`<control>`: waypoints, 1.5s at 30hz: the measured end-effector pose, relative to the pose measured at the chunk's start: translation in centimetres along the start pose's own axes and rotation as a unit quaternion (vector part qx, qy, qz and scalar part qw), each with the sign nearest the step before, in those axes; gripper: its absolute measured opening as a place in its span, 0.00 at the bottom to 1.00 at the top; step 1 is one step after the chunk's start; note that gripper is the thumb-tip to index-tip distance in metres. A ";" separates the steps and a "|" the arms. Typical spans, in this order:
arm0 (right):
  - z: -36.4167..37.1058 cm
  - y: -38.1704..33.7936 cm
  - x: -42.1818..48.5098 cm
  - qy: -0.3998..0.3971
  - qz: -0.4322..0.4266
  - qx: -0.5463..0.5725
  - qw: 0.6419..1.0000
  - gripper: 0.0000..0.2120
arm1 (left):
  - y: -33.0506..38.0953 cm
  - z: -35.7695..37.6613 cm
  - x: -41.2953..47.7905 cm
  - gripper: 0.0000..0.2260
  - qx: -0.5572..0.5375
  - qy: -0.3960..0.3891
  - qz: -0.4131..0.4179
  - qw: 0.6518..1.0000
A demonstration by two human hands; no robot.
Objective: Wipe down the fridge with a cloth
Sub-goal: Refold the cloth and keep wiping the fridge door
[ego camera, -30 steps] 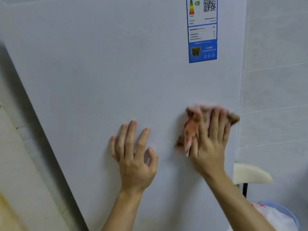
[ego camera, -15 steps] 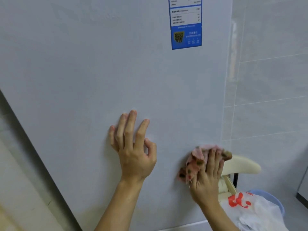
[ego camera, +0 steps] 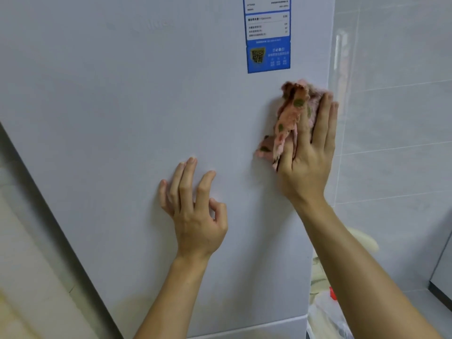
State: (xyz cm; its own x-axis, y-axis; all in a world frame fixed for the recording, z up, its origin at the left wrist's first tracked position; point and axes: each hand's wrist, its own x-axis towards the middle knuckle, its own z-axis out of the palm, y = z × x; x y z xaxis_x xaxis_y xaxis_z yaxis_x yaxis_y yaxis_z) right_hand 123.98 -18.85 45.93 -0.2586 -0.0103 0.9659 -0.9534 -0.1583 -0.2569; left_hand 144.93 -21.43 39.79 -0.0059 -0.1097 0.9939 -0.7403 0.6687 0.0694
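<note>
Mid-wipe: the right hand (ego camera: 308,152) presses the cloth (ego camera: 291,113) flat-fingered on the fridge (ego camera: 122,94) (left hand (ego camera: 195,211) open, bracing) — the next stroke likely needs even pressure.

The white fridge (ego camera: 122,118) front bears a blue label (ego camera: 267,45) and the pressed pink cloth (ego camera: 291,113).

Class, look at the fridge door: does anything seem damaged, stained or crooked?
Only a yellowish tint low on the fridge door, maybe a reflection. The label sits straight; the right hand presses the cloth against the door.
</note>
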 end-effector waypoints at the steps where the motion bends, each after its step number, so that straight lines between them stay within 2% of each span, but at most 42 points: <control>1: -0.2 0.3 -0.9 -0.003 -0.005 -0.001 1.000 0.26 | 0.0 0.0 0.0 0.25 -0.001 -0.001 0.001 1.000; 5: -1.4 2.0 -10.2 -0.049 0.013 0.024 0.998 0.31 | -0.1 0.0 -0.2 0.25 -0.006 -0.003 0.003 1.000; 9: -3.1 4.2 -24.8 -0.177 0.074 -0.016 0.981 0.33 | -0.5 0.2 -0.6 0.25 -0.015 -0.012 0.005 1.000; 11: -3.8 5.2 -28.7 -0.221 0.082 -0.038 0.971 0.32 | -0.9 0.1 -0.7 0.26 -0.018 -0.020 0.014 1.000; 13: -4.1 5.5 -29.3 -0.238 0.063 -0.050 0.968 0.32 | -1.1 0.0 -0.8 0.26 -0.020 -0.030 0.020 0.999; 17: -3.7 4.1 -27.2 -0.224 0.059 -0.038 0.972 0.33 | -1.5 -0.7 -1.6 0.28 -0.009 -0.050 0.017 0.999; 20: -2.3 2.2 -23.2 -0.199 0.049 -0.020 0.979 0.35 | -2.0 -1.4 -2.7 0.29 0.008 -0.062 0.002 0.998; 24: 0.0 -1.7 -15.3 -0.154 -0.017 -0.016 0.988 0.32 | -3.7 -3.2 -4.1 0.30 0.046 -0.086 -0.021 0.995; 28: 2.5 -6.1 -9.9 -0.073 0.008 -0.025 0.997 0.27 | -6.5 -5.7 -4.8 0.32 0.088 -0.110 -0.047 0.989; 31: 2.9 -6.4 -10.3 -0.053 0.006 -0.051 0.997 0.27 | -8.5 -6.7 -5.2 0.35 0.124 -0.116 -0.089 0.981; 34: 2.6 -6.3 -15.4 -0.089 -0.041 -0.028 0.995 0.30 | -9.7 -7.0 -5.5 0.35 0.123 -0.125 -0.119 0.977; 37: 2.0 -7.1 -25.0 -0.188 -0.084 -0.012 0.978 0.35 | -10.8 -7.3 -5.8 0.35 0.108 -0.143 -0.106 0.978; 39: 1.8 -7.4 -30.9 -0.255 -0.109 -0.019 0.961 0.32 | -11.8 -7.8 -5.9 0.35 0.111 -0.147 -0.086 0.979; 41: 1.8 -7.4 -33.4 -0.297 -0.096 -0.040 0.949 0.27 | -12.8 -8.3 -6.1 0.35 0.114 -0.151 -0.058 0.980; 45: 1.9 -10.5 -31.8 -0.286 -0.051 -0.039 0.956 0.28 | -15.0 -9.0 -7.0 0.33 0.122 -0.139 -0.043 0.982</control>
State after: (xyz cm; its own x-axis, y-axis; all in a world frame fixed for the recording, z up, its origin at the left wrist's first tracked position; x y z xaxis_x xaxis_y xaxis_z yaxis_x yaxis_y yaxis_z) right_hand 142.46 -18.69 18.01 -0.0576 -0.5399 0.8397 -0.9836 -0.1133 -0.1404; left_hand 162.17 -24.04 32.57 -0.0936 -0.3767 0.9216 -0.8851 0.4554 0.0963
